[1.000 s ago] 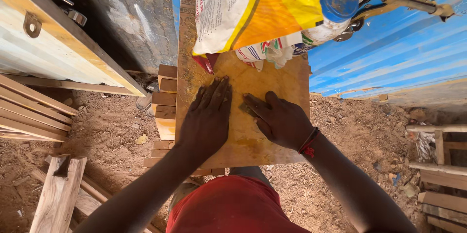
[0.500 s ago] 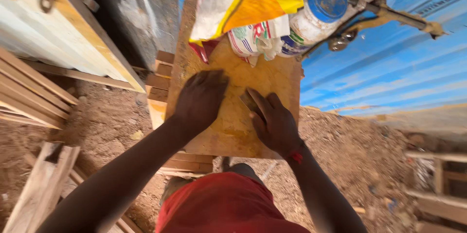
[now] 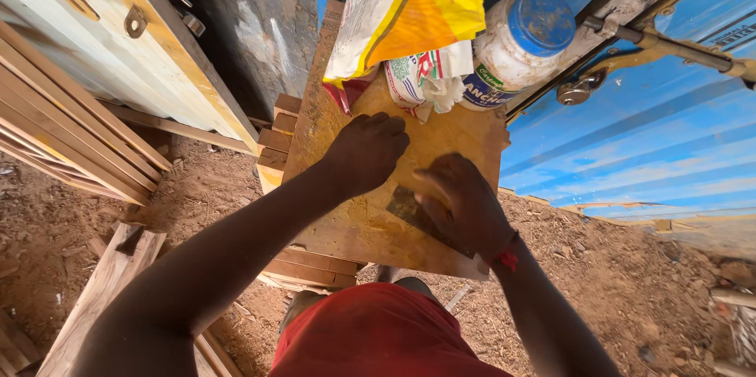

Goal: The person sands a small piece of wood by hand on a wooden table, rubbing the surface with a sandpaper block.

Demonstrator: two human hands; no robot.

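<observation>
A yellow-stained wooden board (image 3: 370, 219) lies over stacked timber on sawdust-strewn ground beside a blue metal wall. Nearest, the right hand (image 3: 465, 204) presses a dark scrap of sandpaper (image 3: 409, 208) flat under its fingers. Just beyond, the left hand (image 3: 370, 148) rests palm-down, holding nothing. Even pressure along the grain would suit. Beyond both hands stand 1 yellow-and-white sack (image 3: 409, 7) and 1 blue-lidded jar (image 3: 524, 34).

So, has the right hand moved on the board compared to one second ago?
Yes. The right hand slid toward the near edge of the wooden board, away from the jar.
</observation>
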